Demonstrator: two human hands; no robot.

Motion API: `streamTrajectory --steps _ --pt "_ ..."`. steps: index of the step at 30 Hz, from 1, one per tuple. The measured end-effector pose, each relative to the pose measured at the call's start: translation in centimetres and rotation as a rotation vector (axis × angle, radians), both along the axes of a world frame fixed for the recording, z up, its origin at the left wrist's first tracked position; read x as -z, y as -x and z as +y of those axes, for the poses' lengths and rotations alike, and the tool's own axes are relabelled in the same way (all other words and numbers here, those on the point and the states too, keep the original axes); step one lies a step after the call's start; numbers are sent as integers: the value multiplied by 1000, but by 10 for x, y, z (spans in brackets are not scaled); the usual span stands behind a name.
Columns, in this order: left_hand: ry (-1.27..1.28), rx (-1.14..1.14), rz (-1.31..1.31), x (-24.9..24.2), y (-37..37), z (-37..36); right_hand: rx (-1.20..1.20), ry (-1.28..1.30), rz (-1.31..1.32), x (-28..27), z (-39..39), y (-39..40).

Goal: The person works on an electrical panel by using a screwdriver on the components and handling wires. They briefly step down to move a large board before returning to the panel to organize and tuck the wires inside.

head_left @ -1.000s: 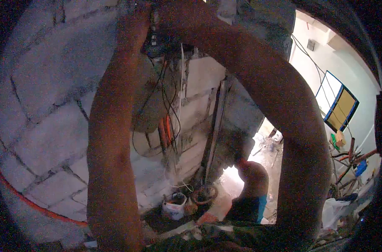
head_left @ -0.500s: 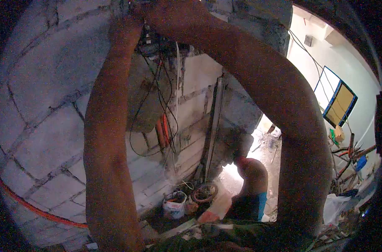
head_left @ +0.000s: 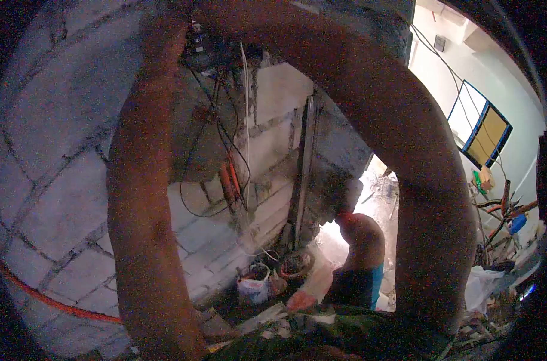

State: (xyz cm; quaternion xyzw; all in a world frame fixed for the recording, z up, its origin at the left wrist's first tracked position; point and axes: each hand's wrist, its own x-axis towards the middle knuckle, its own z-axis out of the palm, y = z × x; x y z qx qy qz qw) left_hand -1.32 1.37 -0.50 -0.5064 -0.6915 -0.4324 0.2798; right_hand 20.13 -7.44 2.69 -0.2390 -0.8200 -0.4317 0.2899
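Both my arms reach up in front of me toward the block wall (head_left: 63,192). My left hand (head_left: 165,27) is near the top edge, dark and blurred, its fingers not distinguishable. Close beside it, my right hand (head_left: 222,15) is partly cut off by the top of the view, with its fingers hidden. Whether either hand holds anything cannot be made out. Just below them, dark cables (head_left: 216,102) hang in loops down the wall, and a white cable (head_left: 245,90) runs down next to them. An orange conduit (head_left: 230,177) shows lower on the wall.
A person (head_left: 363,253) bends over in the bright opening below. A white bucket (head_left: 253,284) and a round basin (head_left: 296,263) stand at the wall's foot. An orange hose (head_left: 57,305) curves along the lower left. A framed window (head_left: 481,123) and piled debris (head_left: 502,222) lie right.
My left arm has shifted slightly left, and both hands sit a little higher toward the top edge. The wall, cables and buckets appear slightly higher in view. The bent person stays in place.
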Motion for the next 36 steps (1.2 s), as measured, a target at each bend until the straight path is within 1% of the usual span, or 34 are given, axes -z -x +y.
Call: streamTrajectory --steps 11,12,14,17,22,26,33,35,36 --pt "-77 86 -14 2 4 -1 -118 -70 132 6 11 7" --pt "-73 86 -10 2 3 0 -123 -68 142 6 13 8" --pt "-108 -18 -10 0 -2 3 -144 -73 177 7 16 7" --pt "-120 10 1 -1 -3 -2 -219 -139 280 14 21 8" --pt "-124 29 8 -1 -10 -4 -104 -124 17 13 32 4" --pt "-114 29 13 -1 -13 -7 -9 -164 -172 12 47 11" --pt "-83 -5 -20 5 -16 -11 -15 -77 -94 -3 28 14" --pt "52 -50 92 0 -14 -15 -14 -71 -86 -3 26 14" --pt "13 -30 98 1 -14 -16 -12 -70 -78 -3 25 13"
